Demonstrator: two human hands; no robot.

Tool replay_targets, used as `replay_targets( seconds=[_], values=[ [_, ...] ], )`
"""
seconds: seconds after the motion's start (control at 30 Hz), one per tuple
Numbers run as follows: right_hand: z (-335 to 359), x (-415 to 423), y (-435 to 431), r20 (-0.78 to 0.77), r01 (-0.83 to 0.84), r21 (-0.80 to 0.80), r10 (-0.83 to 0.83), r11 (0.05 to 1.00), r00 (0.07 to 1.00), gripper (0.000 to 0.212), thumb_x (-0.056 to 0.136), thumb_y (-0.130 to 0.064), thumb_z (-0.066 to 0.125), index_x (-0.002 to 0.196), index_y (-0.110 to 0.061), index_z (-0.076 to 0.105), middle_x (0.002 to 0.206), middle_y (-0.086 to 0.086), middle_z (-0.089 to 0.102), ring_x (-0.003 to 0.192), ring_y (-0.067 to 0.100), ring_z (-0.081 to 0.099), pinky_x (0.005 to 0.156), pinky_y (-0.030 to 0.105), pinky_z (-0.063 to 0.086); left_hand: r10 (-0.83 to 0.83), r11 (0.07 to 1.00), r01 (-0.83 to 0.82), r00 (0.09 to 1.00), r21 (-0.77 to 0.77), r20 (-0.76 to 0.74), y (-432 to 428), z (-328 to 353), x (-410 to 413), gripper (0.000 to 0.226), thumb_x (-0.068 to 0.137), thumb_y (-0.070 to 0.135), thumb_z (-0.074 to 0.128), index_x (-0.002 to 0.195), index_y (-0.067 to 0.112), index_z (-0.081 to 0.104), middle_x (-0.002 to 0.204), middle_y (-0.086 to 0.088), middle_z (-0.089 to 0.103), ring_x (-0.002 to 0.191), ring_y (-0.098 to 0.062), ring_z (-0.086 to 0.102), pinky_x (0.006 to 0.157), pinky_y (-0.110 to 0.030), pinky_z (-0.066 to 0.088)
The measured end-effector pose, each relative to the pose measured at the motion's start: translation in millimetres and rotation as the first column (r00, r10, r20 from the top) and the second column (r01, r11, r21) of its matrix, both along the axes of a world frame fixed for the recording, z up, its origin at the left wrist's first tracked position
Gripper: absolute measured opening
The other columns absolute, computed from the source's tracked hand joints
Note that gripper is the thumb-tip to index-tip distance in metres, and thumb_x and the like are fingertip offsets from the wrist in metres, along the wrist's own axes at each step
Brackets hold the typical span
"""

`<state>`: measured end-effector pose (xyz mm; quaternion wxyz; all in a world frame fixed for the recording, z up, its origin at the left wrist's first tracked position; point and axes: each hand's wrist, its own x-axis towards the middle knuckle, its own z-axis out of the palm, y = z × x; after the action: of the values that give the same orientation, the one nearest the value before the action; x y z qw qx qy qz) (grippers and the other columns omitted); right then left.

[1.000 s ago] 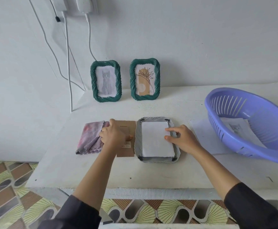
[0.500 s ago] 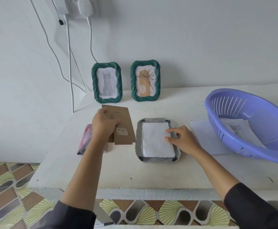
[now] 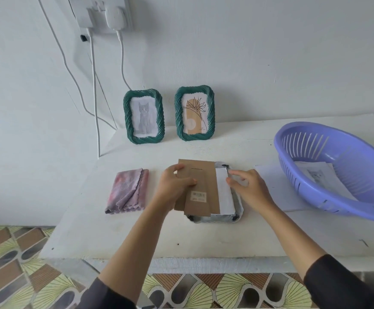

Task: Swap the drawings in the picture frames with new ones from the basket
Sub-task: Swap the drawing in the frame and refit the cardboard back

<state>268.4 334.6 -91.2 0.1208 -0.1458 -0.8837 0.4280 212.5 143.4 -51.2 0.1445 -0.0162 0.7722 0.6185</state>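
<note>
A frame (image 3: 238, 216) lies face down in the middle of the table with a white sheet (image 3: 225, 197) in its back. My left hand (image 3: 173, 186) grips a brown cardboard backing board (image 3: 201, 186) and holds it over the frame's left part. My right hand (image 3: 248, 186) rests on the frame's right edge, fingers touching the white sheet. Two green frames stand against the wall: one with a cat drawing (image 3: 144, 117), one with a flower drawing (image 3: 195, 113). The purple basket (image 3: 337, 175) at the right holds a cat drawing (image 3: 317, 175).
A folded pink cloth (image 3: 129, 191) lies left of my left hand. A white sheet (image 3: 272, 186) lies on the table, partly under the basket. White charger cables (image 3: 94, 90) hang down the wall at the back left. The table's front edge (image 3: 181, 262) runs near my forearms.
My left hand picked the cardboard backing up from beside the cloth and carried it right, over the face-down frame. My right hand stayed on the frame's right edge.
</note>
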Motion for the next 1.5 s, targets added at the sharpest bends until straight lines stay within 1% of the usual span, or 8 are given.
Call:
replay_targets(
  seconds=[0.07, 0.33, 0.63, 1.03, 1.13, 1.23, 1.33, 1.5],
  values=[
    [7, 5, -3, -0.029, 0.008, -0.062, -0.010, 0.998, 1.000, 0.027, 0.089, -0.031, 0.056, 0.113, -0.022, 0.065, 0.097, -0.001, 0.056, 0.079, 0.000, 0.049, 0.079, 0.022, 0.035, -0.028, 1.000, 0.028, 1.000, -0.011, -0.005, 11, -5, 4, 0.058, 0.076, 0.002, 0.070, 0.128, 0.014, 0.049, 0.112, -0.014, 0.058, 0.091, -0.028, 0.061, 0.064, -0.030, 0.053],
    [10, 7, -6, 0.081, 0.024, -0.099, -0.016, 0.995, 0.997, 0.032, 0.086, -0.015, 0.061, 0.117, -0.014, 0.063, 0.106, 0.012, 0.068, 0.097, 0.020, 0.061, 0.080, 0.022, 0.039, -0.058, 0.994, 0.058, 0.998, -0.089, -0.003, 42, -15, 3, 0.062, 0.073, 0.005, 0.073, 0.129, 0.009, 0.046, 0.125, -0.015, 0.055, 0.110, -0.031, 0.058, 0.093, -0.043, 0.051],
    [15, 3, -11, 0.115, 0.035, -0.064, -0.028, 0.997, 0.993, 0.030, 0.085, -0.009, 0.058, 0.114, -0.013, 0.066, 0.108, 0.010, 0.069, 0.093, 0.015, 0.060, 0.074, 0.017, 0.036, -0.058, 0.978, 0.052, 0.998, -0.201, -0.023, 46, -21, -2, 0.060, 0.077, 0.010, 0.071, 0.131, 0.008, 0.045, 0.127, -0.013, 0.053, 0.113, -0.028, 0.055, 0.093, -0.035, 0.049],
    [19, -6, -11, 0.231, 0.035, -0.024, -0.028, 0.999, 0.972, 0.033, 0.084, -0.012, 0.057, 0.116, -0.012, 0.065, 0.120, 0.008, 0.065, 0.113, 0.022, 0.059, 0.091, 0.027, 0.044, -0.069, 0.949, 0.053, 0.997, -0.310, -0.041, 45, -17, 1, 0.055, 0.079, 0.016, 0.069, 0.128, 0.008, 0.045, 0.126, -0.011, 0.054, 0.113, -0.026, 0.055, 0.089, -0.031, 0.045],
    [21, -9, -12, 0.263, 0.039, 0.001, -0.038, 0.999, 0.964, 0.034, 0.084, -0.011, 0.056, 0.117, -0.013, 0.064, 0.124, 0.006, 0.064, 0.115, 0.023, 0.057, 0.091, 0.026, 0.043, -0.116, 0.922, 0.085, 0.991, -0.377, -0.060, 43, -14, 3, 0.048, 0.080, 0.018, 0.067, 0.122, 0.006, 0.048, 0.125, -0.012, 0.055, 0.112, -0.026, 0.053, 0.087, -0.030, 0.043],
    [23, -12, -14, 0.299, 0.035, 0.054, -0.050, 0.998, 0.953, 0.035, 0.084, -0.012, 0.056, 0.118, -0.016, 0.064, 0.125, 0.004, 0.063, 0.115, 0.024, 0.057, 0.087, 0.026, 0.043, -0.184, 0.875, 0.111, 0.976, -0.472, -0.112, 42, -10, 6, 0.022, 0.083, 0.019, 0.063, 0.102, 0.008, 0.056, 0.122, -0.014, 0.058, 0.105, -0.025, 0.053, 0.086, -0.030, 0.044],
    [25, -13, -16, 0.320, 0.042, 0.091, -0.069, 0.995, 0.945, 0.033, 0.083, -0.012, 0.055, 0.114, -0.016, 0.066, 0.122, 0.005, 0.064, 0.111, 0.027, 0.059, 0.086, 0.029, 0.046, -0.226, 0.819, 0.097, 0.960, -0.565, -0.163, 43, -8, 9, 0.040, 0.085, 0.022, 0.059, 0.116, -0.001, 0.053, 0.121, -0.017, 0.058, 0.113, -0.030, 0.052, 0.089, -0.032, 0.042],
    [25, -14, -20, 0.329, 0.064, 0.124, -0.102, 0.990, 0.939, 0.034, 0.083, -0.010, 0.052, 0.113, -0.018, 0.066, 0.120, 0.006, 0.065, 0.107, 0.029, 0.060, 0.081, 0.028, 0.047, -0.279, 0.759, 0.093, 0.941, -0.644, -0.193, 41, -10, 13, 0.040, 0.089, 0.026, 0.055, 0.116, -0.003, 0.050, 0.121, -0.019, 0.054, 0.117, -0.033, 0.045, 0.096, -0.036, 0.037]
  ],
)
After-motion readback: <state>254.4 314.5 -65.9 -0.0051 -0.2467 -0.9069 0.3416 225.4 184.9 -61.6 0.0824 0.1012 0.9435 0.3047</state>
